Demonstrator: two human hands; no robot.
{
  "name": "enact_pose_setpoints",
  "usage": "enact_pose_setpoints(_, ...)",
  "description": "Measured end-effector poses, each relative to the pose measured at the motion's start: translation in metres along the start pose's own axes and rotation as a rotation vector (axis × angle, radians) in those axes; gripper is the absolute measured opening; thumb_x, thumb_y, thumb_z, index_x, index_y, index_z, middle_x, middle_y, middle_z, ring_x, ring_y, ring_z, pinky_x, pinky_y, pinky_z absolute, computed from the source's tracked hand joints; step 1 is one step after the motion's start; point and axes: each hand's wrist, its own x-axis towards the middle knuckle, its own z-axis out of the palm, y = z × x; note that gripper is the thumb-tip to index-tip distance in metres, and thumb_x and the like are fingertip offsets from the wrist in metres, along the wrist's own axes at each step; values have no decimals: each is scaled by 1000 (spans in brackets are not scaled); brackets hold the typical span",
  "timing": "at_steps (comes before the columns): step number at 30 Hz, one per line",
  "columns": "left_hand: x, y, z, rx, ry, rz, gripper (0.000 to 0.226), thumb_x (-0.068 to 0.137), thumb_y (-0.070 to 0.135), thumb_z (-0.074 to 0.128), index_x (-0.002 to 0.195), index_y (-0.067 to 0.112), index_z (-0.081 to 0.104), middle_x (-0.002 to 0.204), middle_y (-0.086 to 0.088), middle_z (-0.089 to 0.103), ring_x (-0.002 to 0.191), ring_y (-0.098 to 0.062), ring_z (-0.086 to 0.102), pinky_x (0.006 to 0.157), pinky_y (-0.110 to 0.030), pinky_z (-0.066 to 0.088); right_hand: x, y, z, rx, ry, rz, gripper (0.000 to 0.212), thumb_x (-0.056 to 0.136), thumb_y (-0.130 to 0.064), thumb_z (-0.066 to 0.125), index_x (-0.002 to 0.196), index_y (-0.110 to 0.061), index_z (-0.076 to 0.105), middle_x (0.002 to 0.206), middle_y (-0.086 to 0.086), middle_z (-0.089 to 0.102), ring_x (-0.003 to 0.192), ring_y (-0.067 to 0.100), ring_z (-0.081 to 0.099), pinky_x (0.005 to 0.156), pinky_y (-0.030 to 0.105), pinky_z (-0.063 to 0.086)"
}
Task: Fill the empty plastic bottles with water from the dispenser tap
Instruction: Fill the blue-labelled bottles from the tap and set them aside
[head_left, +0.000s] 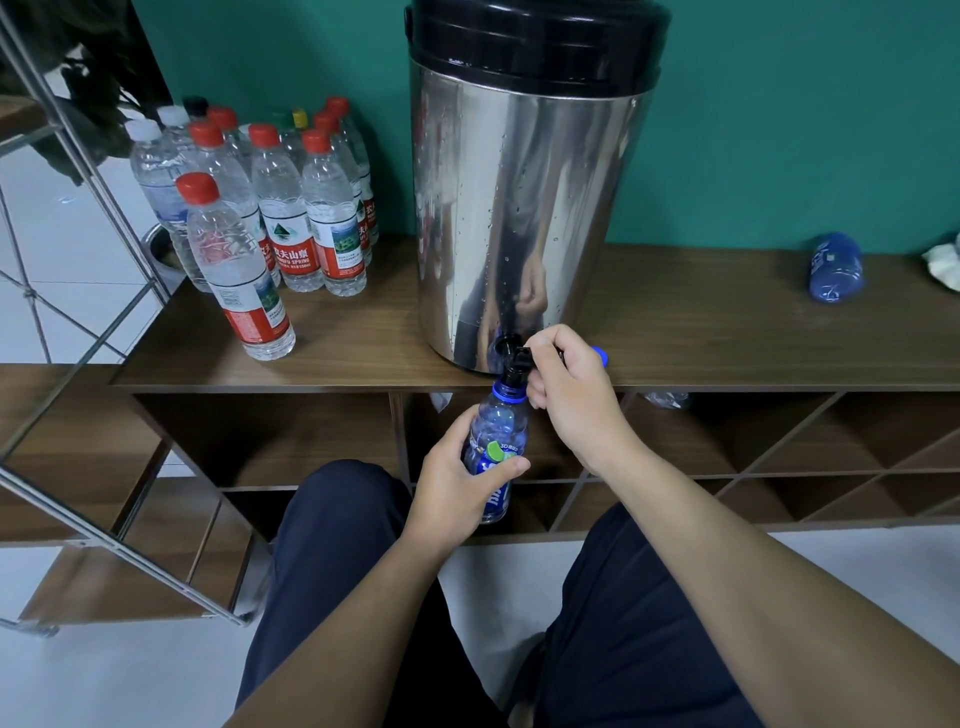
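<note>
A tall steel water dispenser (524, 208) with a black lid stands on a wooden shelf top (363, 332). Its black tap (511, 358) juts out over the front edge. My left hand (457, 483) grips an uncapped blue plastic bottle (496, 431) and holds its mouth right under the tap spout. My right hand (566, 384) is closed on the tap lever. A blue cap (600, 356) lies on the shelf top just behind my right hand.
Several capped clear water bottles with red labels (270, 208) stand in a cluster left of the dispenser. A blue bottle (834, 267) lies on its side at the far right beside crumpled paper (945, 265). Open cubbies sit below; a metal rack (78, 260) stands left.
</note>
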Motion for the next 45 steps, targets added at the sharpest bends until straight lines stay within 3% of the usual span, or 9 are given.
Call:
enact_pose_setpoints(9, 0, 0, -1, 18, 1, -9, 65, 89, 19, 96, 144, 34, 64, 128, 11, 78, 120, -14, 75, 112, -52, 59, 0, 0, -2, -28, -8, -4, 24, 116, -17, 51, 104, 3, 54, 67, -5, 43, 62, 13, 39, 60, 34, 40)
enact_pose_setpoints(18, 1, -4, -1, 19, -5, -10, 69, 88, 24, 97, 148, 32, 63, 132, 7, 78, 123, -18, 75, 113, -55, 58, -1, -2, -1, -24, -7, -1, 21, 116, -17, 50, 99, -7, 56, 66, -5, 42, 61, 14, 38, 60, 33, 39)
enact_pose_setpoints(23, 2, -5, -1, 5, -6, -13, 70, 89, 22, 96, 149, 30, 62, 133, 7, 78, 124, -17, 75, 114, -54, 57, -1, -1, 0, -20, 11, 2, 24, 116, -15, 50, 103, 5, 52, 65, -5, 39, 60, 14, 36, 59, 33, 37)
enact_pose_setpoints(45, 2, -7, -1, 2, 4, -12, 67, 88, 20, 97, 146, 29, 64, 131, 5, 79, 122, -20, 76, 114, -56, 57, -1, -2, 0, -40, 11, 3, 25, 116, -16, 50, 105, 6, 52, 64, -4, 39, 59, 14, 36, 58, 32, 38)
